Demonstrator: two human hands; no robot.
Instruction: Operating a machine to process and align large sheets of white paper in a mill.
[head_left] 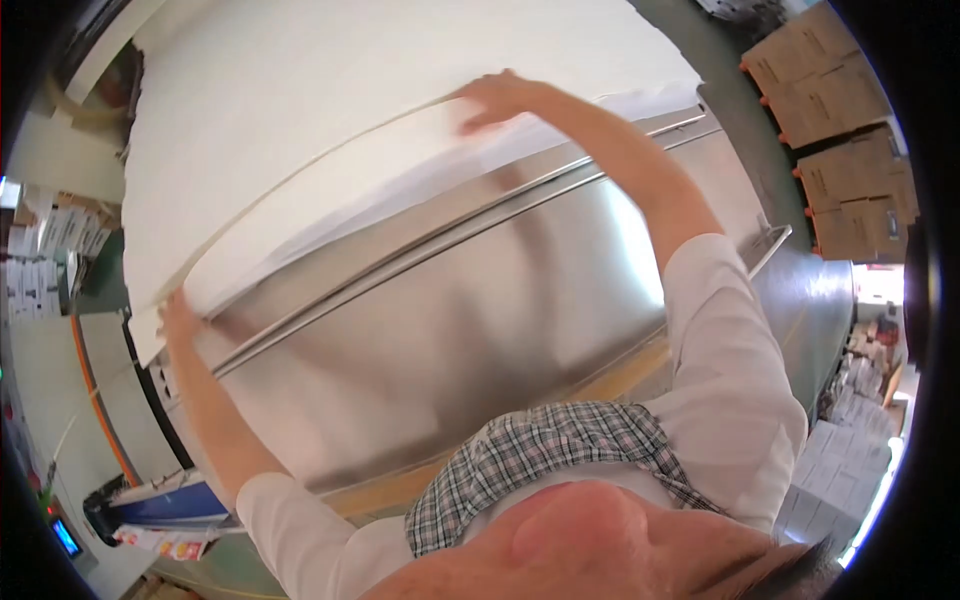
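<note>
A big stack of white paper sheets (pixel 330 130) lies across a shiny steel machine table (pixel 450 310). My left hand (pixel 178 318) grips the near left corner of the top sheets, which are lifted a little off the stack. My right hand (pixel 497 98) is stretched far forward and holds the right edge of the same lifted sheets. Both arms wear white sleeves.
Brown cardboard boxes (pixel 835 120) on pallets stand at the upper right. White stacked packs (pixel 840 470) sit at the lower right. An orange hose (pixel 95 390) and a blue machine part (pixel 165 500) are at the lower left. Printed sheets (pixel 45 260) lie at the far left.
</note>
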